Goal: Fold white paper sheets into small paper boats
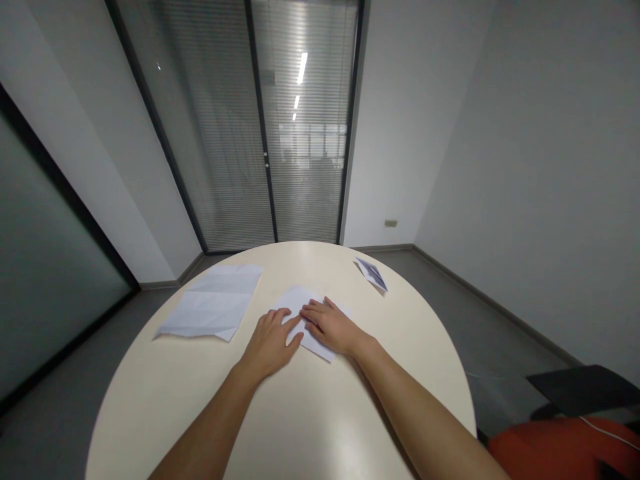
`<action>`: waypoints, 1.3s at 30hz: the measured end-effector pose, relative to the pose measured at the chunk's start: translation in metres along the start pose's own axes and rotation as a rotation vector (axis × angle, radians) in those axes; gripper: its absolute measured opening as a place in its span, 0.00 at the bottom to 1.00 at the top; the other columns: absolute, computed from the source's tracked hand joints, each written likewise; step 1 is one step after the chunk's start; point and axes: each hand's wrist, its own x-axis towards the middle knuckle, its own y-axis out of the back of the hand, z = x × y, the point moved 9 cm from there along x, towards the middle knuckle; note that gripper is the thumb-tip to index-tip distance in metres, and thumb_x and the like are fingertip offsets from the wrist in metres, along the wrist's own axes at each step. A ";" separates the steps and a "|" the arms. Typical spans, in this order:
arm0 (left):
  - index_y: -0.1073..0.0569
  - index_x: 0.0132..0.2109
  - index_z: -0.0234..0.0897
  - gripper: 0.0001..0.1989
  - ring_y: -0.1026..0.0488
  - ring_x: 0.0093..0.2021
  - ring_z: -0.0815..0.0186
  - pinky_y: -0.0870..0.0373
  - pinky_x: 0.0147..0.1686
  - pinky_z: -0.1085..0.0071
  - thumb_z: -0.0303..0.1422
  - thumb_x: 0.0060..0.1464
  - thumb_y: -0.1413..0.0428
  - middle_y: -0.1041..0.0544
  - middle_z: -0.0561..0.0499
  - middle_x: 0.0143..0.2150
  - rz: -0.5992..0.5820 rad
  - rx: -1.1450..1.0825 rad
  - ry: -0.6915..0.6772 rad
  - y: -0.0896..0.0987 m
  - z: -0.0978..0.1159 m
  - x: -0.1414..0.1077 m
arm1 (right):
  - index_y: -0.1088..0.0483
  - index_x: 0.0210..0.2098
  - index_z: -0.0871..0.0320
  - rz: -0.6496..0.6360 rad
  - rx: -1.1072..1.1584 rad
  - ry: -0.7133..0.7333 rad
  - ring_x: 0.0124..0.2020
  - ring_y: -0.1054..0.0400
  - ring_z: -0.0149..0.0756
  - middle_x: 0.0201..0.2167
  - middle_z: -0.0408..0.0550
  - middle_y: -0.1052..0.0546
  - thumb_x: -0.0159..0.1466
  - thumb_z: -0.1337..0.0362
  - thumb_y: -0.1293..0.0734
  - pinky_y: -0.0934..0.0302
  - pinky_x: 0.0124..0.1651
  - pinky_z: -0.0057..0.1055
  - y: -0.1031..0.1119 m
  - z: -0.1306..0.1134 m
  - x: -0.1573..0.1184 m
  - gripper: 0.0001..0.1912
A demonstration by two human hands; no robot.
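Note:
A white sheet of paper, apparently folded, lies on the round table under both my hands. My left hand rests on its left side, fingers spread and thumb apart from the index finger. Across the middle of the paper lies my right hand, palm down with its fingers stretched out to the left. The fingertips of the two hands nearly meet over the sheet. Much of the paper is hidden beneath them.
The round cream table fills the foreground. A larger creased sheet lies at its left, and a small folded printed paper at the back right. A red chair with a black armrest stands to the right. Glass doors are beyond.

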 end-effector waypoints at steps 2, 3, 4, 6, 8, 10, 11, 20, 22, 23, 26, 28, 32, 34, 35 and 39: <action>0.26 0.61 0.43 0.21 0.30 0.58 0.52 0.34 0.61 0.53 0.40 0.65 0.47 0.26 0.41 0.58 0.019 -0.014 -0.004 0.001 -0.001 0.000 | 0.38 0.69 0.58 -0.050 0.020 -0.015 0.72 0.47 0.50 0.69 0.59 0.36 0.74 0.58 0.43 0.56 0.72 0.57 -0.008 0.000 0.000 0.26; 0.27 0.62 0.41 0.21 0.30 0.60 0.53 0.35 0.63 0.53 0.39 0.65 0.47 0.26 0.41 0.59 0.021 -0.025 -0.009 -0.001 -0.002 0.000 | 0.40 0.70 0.59 -0.076 0.028 -0.029 0.73 0.49 0.52 0.71 0.59 0.39 0.74 0.57 0.44 0.56 0.72 0.57 -0.012 0.002 -0.001 0.28; 0.28 0.63 0.40 0.22 0.32 0.62 0.53 0.36 0.64 0.54 0.39 0.65 0.48 0.27 0.40 0.61 0.019 -0.034 -0.012 -0.004 -0.003 0.000 | 0.43 0.72 0.60 -0.099 0.032 -0.048 0.74 0.52 0.53 0.73 0.60 0.43 0.74 0.55 0.44 0.56 0.72 0.57 -0.016 0.004 -0.001 0.30; 0.30 0.66 0.37 0.24 0.37 0.69 0.51 0.40 0.68 0.52 0.39 0.66 0.49 0.32 0.38 0.67 -0.001 -0.039 0.000 -0.011 -0.007 -0.001 | 0.46 0.73 0.60 -0.127 0.032 -0.098 0.75 0.57 0.54 0.74 0.59 0.47 0.74 0.51 0.44 0.59 0.73 0.57 -0.020 0.010 -0.003 0.33; 0.32 0.67 0.37 0.26 0.41 0.72 0.48 0.43 0.69 0.50 0.41 0.66 0.49 0.37 0.38 0.71 -0.029 -0.035 0.033 -0.019 -0.013 -0.002 | 0.48 0.74 0.61 -0.133 0.018 -0.159 0.76 0.60 0.55 0.75 0.59 0.50 0.74 0.48 0.44 0.62 0.74 0.57 -0.020 0.017 -0.004 0.35; 0.32 0.68 0.39 0.27 0.43 0.73 0.47 0.44 0.70 0.50 0.43 0.66 0.49 0.38 0.40 0.73 -0.042 -0.028 0.062 -0.024 -0.016 -0.003 | 0.48 0.74 0.63 -0.122 -0.009 -0.226 0.76 0.61 0.56 0.75 0.60 0.51 0.74 0.48 0.45 0.63 0.74 0.56 -0.018 0.025 -0.006 0.36; 0.32 0.68 0.39 0.27 0.43 0.73 0.48 0.45 0.70 0.51 0.44 0.66 0.49 0.38 0.40 0.73 -0.040 -0.023 0.073 -0.024 -0.017 -0.003 | 0.49 0.74 0.64 -0.114 -0.025 -0.259 0.76 0.61 0.56 0.75 0.61 0.51 0.74 0.49 0.45 0.63 0.74 0.56 -0.016 0.029 -0.006 0.36; 0.29 0.66 0.37 0.25 0.36 0.68 0.51 0.39 0.66 0.53 0.41 0.67 0.50 0.33 0.40 0.70 -0.028 0.078 0.178 -0.011 -0.018 0.002 | 0.39 0.69 0.63 -0.003 -0.004 -0.046 0.75 0.54 0.51 0.72 0.61 0.42 0.74 0.56 0.42 0.54 0.73 0.51 -0.002 0.012 0.001 0.29; 0.29 0.65 0.38 0.24 0.34 0.66 0.50 0.37 0.65 0.53 0.40 0.67 0.50 0.32 0.40 0.69 -0.014 0.104 0.205 -0.008 -0.020 0.001 | 0.41 0.71 0.61 -0.055 0.019 -0.036 0.75 0.53 0.53 0.73 0.61 0.43 0.73 0.52 0.42 0.55 0.73 0.53 -0.010 0.011 0.000 0.31; 0.29 0.65 0.38 0.24 0.33 0.65 0.50 0.37 0.64 0.52 0.40 0.66 0.50 0.31 0.40 0.68 -0.006 0.115 0.214 -0.007 -0.021 0.000 | 0.42 0.71 0.61 -0.076 0.022 -0.052 0.74 0.54 0.54 0.73 0.61 0.44 0.73 0.51 0.41 0.55 0.73 0.56 -0.013 0.013 -0.001 0.32; 0.28 0.64 0.37 0.24 0.32 0.65 0.49 0.38 0.64 0.51 0.40 0.66 0.50 0.30 0.39 0.68 0.022 0.118 0.214 -0.006 -0.022 -0.001 | 0.43 0.71 0.64 -0.081 0.006 -0.118 0.75 0.55 0.56 0.73 0.63 0.45 0.73 0.50 0.42 0.56 0.73 0.57 -0.014 0.024 -0.003 0.34; 0.28 0.64 0.35 0.24 0.32 0.65 0.49 0.38 0.65 0.50 0.40 0.66 0.49 0.30 0.38 0.67 0.040 0.097 0.200 -0.007 -0.023 -0.001 | 0.42 0.71 0.67 -0.059 -0.011 -0.146 0.75 0.54 0.56 0.72 0.65 0.45 0.73 0.52 0.42 0.55 0.73 0.54 -0.009 0.030 -0.004 0.33; 0.26 0.61 0.37 0.20 0.34 0.67 0.53 0.48 0.71 0.45 0.35 0.66 0.51 0.29 0.41 0.67 0.028 -0.009 0.112 -0.012 -0.020 0.001 | 0.37 0.68 0.68 0.009 -0.014 -0.142 0.74 0.51 0.52 0.71 0.66 0.40 0.73 0.57 0.42 0.54 0.74 0.50 -0.001 0.036 -0.004 0.29; 0.28 0.63 0.38 0.21 0.37 0.70 0.55 0.48 0.71 0.48 0.34 0.67 0.52 0.32 0.43 0.69 -0.015 -0.075 0.055 -0.018 -0.017 0.001 | 0.36 0.67 0.67 0.025 -0.005 -0.119 0.74 0.50 0.51 0.70 0.65 0.39 0.73 0.58 0.42 0.53 0.74 0.50 -0.001 0.035 -0.003 0.27; 0.28 0.64 0.38 0.22 0.39 0.71 0.55 0.46 0.71 0.50 0.34 0.67 0.52 0.33 0.43 0.70 -0.033 -0.098 0.040 -0.020 -0.015 0.001 | 0.36 0.66 0.66 0.029 0.001 -0.103 0.74 0.50 0.51 0.70 0.65 0.39 0.73 0.58 0.42 0.53 0.74 0.50 -0.001 0.034 -0.003 0.27; 0.30 0.66 0.37 0.24 0.42 0.73 0.51 0.44 0.70 0.51 0.37 0.67 0.51 0.36 0.41 0.72 -0.066 -0.102 0.064 -0.022 -0.016 0.002 | 0.35 0.66 0.64 0.025 0.034 -0.039 0.73 0.49 0.50 0.69 0.64 0.37 0.74 0.57 0.42 0.53 0.73 0.51 -0.002 0.026 -0.001 0.26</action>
